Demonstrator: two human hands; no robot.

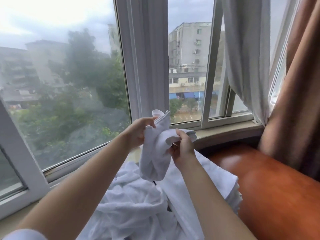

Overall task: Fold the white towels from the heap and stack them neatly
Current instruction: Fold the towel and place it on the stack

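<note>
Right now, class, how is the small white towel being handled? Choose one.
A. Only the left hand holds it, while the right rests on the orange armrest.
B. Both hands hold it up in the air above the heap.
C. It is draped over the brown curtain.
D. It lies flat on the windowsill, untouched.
B: the left hand and the right hand each grip the small white towel, which hangs above the heap.
</note>
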